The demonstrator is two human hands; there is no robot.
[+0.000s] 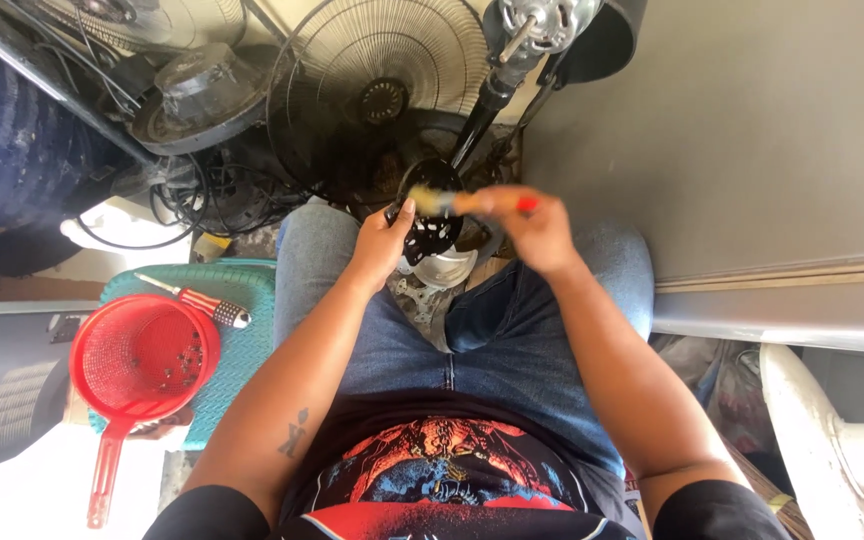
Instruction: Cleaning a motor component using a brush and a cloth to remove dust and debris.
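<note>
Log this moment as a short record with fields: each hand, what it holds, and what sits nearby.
left hand: left hand grips a black perforated round fan part over the lap
right hand: right hand holds a red-handled paintbrush, bristles at the part
motion: brush blurred
beside left knee: red plastic strainer and red-and-white-handled screwdriver on a teal plastic stool
ahead: wire fan guard, tangled black cables
</note>
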